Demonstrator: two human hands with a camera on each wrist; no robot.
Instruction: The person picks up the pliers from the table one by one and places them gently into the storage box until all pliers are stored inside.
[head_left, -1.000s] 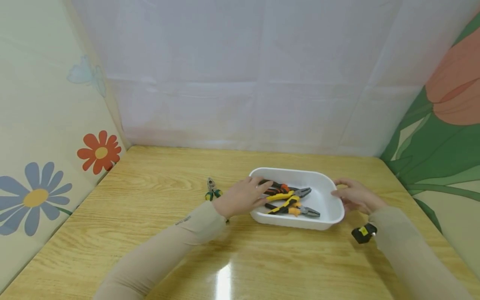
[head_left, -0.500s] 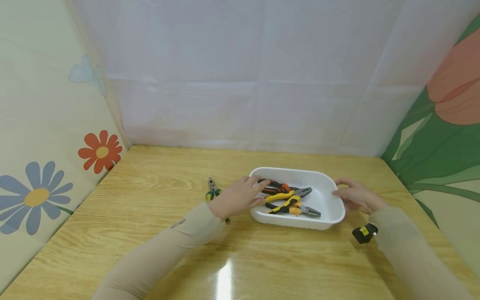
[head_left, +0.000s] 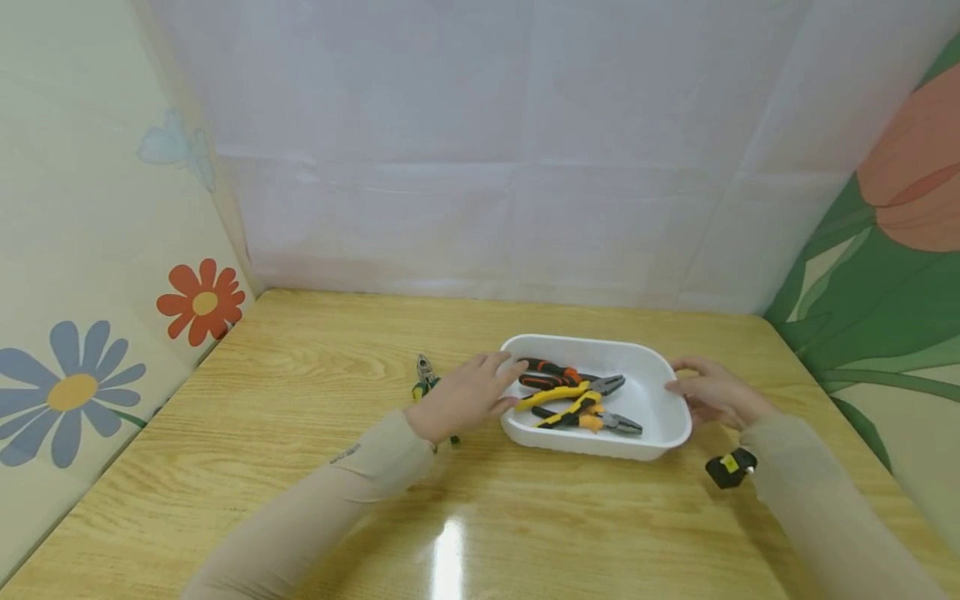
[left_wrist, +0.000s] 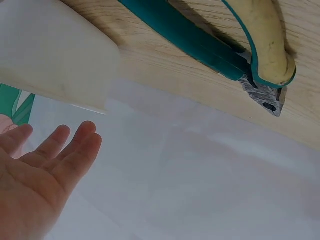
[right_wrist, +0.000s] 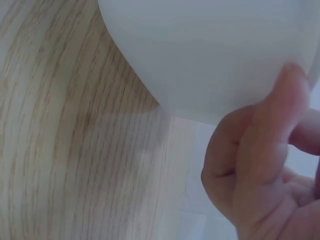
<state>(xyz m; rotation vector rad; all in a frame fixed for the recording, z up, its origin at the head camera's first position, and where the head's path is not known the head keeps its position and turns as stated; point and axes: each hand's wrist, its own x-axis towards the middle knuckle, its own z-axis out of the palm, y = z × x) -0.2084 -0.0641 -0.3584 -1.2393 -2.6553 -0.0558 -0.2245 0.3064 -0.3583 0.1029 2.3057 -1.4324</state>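
A white plastic basin stands on the wooden table, holding several pliers. Among them are yellow-and-black pliers, pliers with an orange collar and red-and-black handles. My right hand grips the basin's right end, the thumb at the rim; in the right wrist view its fingers are curled against the white wall. Fingers extended and holding nothing, my left hand hovers by the basin's left end. Beneath it lie green-and-yellow pliers, partly hidden; their teal-and-cream handles fill the top of the left wrist view.
The wooden table reaches back to a pale cloth wall. Flower-patterned panels stand at left and right. A small black device with a yellow mark sits at my right wrist.
My left hand has drawn back to the left, off the handles in the basin, uncovering more of them. The right hand stays at the basin's right end.
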